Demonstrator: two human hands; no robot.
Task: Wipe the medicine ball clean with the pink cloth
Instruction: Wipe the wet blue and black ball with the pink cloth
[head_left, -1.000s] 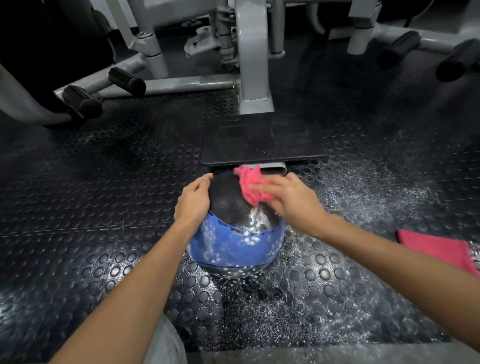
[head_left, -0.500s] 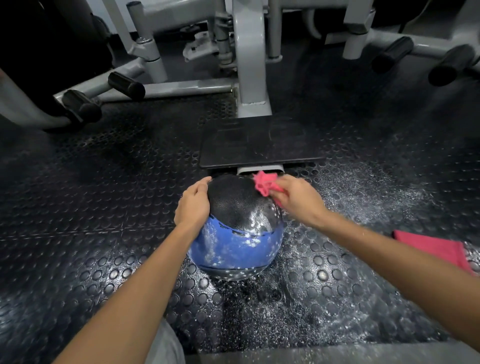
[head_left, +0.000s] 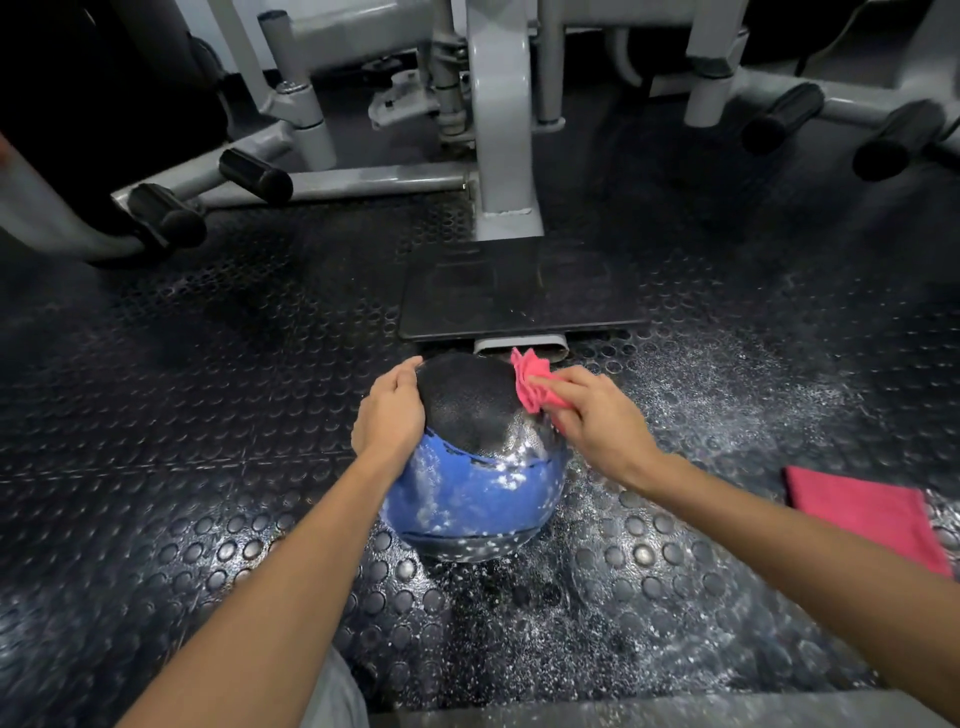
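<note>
Over the last second the right hand (head_left: 597, 415) has carried the bunched pink cloth (head_left: 532, 387) from the crown of the medicine ball (head_left: 472, 467) out to its upper right shoulder, where cloth and ball now touch at the far right edge. The stroke has run off the top and, in my judgement, is either turning back or moving down the right flank. The right hand is closed on the cloth, fingers pinching the wad against the ball. The left hand (head_left: 389, 415) is cupped flat on the ball's upper left side, bracing it, not clenched — it has kept that post throughout. The ball sits on the studded rubber floor (head_left: 182, 389) directly before the person, just short of the black base plate (head_left: 519, 296) of a grey machine. Condition of the ball: the black upper cap looks largely matt and clear, while the blue lower band carries plain white flecks and smears, as does the floor around it — so the job is part done at best. A second pink cloth (head_left: 862, 514) lies flat on the floor, well apart to the right.
</note>
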